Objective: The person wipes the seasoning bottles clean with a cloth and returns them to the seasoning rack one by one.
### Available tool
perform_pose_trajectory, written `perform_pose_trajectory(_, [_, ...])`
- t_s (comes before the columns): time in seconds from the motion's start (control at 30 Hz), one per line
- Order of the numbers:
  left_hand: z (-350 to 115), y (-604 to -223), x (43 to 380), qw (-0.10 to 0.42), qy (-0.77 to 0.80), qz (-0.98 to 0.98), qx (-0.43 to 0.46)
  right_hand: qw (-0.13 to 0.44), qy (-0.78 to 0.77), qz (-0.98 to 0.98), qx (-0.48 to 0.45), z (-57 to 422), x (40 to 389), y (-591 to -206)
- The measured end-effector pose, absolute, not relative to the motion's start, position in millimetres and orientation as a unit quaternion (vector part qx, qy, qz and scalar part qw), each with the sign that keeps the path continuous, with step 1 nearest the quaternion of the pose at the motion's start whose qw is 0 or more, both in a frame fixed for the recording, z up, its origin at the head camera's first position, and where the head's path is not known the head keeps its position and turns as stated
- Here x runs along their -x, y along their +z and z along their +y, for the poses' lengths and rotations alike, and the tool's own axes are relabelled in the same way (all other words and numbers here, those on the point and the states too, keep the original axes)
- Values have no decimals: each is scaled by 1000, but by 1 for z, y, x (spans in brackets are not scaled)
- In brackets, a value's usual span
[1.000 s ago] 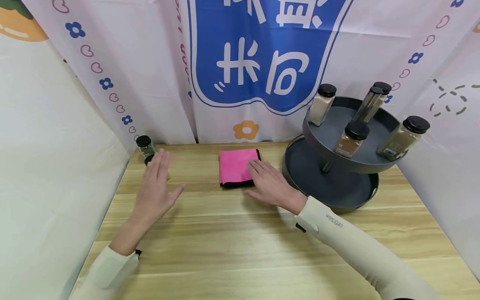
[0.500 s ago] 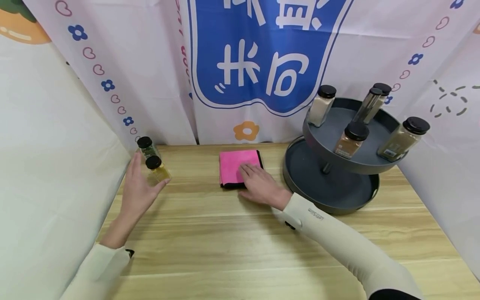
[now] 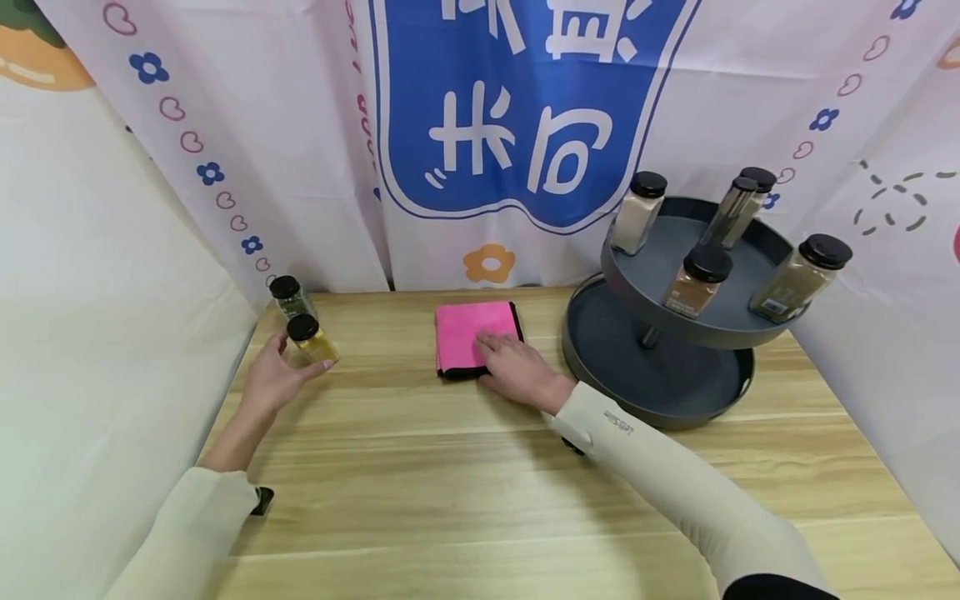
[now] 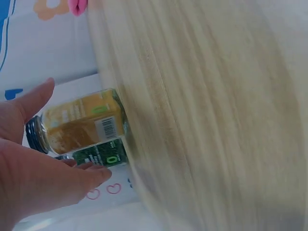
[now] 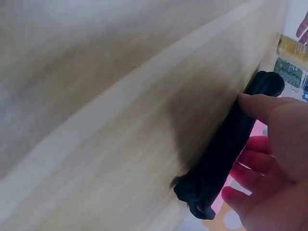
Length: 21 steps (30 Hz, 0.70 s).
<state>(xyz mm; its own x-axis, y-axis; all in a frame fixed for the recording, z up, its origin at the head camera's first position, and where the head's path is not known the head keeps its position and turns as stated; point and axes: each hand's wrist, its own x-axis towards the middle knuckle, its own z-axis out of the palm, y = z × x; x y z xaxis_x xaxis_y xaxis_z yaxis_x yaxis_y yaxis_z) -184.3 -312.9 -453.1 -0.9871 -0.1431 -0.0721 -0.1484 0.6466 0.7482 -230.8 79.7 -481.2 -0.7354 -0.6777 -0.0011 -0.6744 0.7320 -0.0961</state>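
My left hand (image 3: 272, 379) is around a spice jar with yellow contents (image 3: 318, 346), at the table's back left. In the left wrist view the thumb stands apart from the yellow spice jar (image 4: 84, 122) on one side, and the fingers spread along the other. A green-labelled spice jar (image 4: 98, 155) stands right behind it. My right hand (image 3: 519, 371) rests on a folded pink cloth (image 3: 459, 333) with black trim. Its fingers lie over the top, while the thumb touches the cloth's black edge (image 5: 226, 144). The cloth stays flat on the table.
A two-tier dark grey turntable rack (image 3: 652, 383) stands at the back right. Several black-lidded spice jars, among them one with brown powder (image 3: 693, 287), stand on its upper tier. Printed fabric (image 3: 322, 167) hangs behind the wooden table (image 3: 450, 500).
My left hand has come down from above and settled around the yellow spice jar. My right hand has slid slightly left over the cloth and lowered onto it.
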Motion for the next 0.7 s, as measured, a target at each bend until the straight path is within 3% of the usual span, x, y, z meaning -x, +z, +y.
perform_pose_trajectory(0.23, [-320, -463, 196, 42, 498, 863, 78, 9, -44, 926, 375, 75, 237, -482])
perform_pose_trajectory(0.7, [-320, -472, 208, 43, 492, 863, 107, -38, 60, 919, 387, 60, 237, -482])
